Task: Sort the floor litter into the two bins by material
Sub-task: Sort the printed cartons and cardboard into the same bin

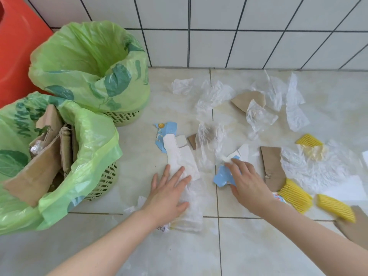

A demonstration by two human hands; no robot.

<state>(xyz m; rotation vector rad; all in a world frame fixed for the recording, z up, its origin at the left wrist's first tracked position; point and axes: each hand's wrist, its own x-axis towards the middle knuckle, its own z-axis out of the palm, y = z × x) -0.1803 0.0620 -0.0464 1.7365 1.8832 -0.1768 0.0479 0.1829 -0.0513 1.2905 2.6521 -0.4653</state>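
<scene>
Two green-lined basket bins stand at the left. The near bin (93, 156) holds cardboard pieces; the far bin (137, 56) looks empty. My left hand (169, 194) lies flat with straight fingers on a white card piece (179, 156) and a clear plastic bag (192, 212). My right hand (247, 182) reaches onto a blue-and-white card scrap (223, 174), its fingertips touching a clear plastic wrapper (211, 142). Whether it pinches anything is unclear.
Litter covers the tiled floor: clear plastic films (215, 96), brown cardboard pieces (271, 166), yellow corrugated pieces (294, 194), white paper (296, 116) and a blue card scrap (167, 128). A red object (18, 46) stands behind the bins. The white tiled wall runs along the back.
</scene>
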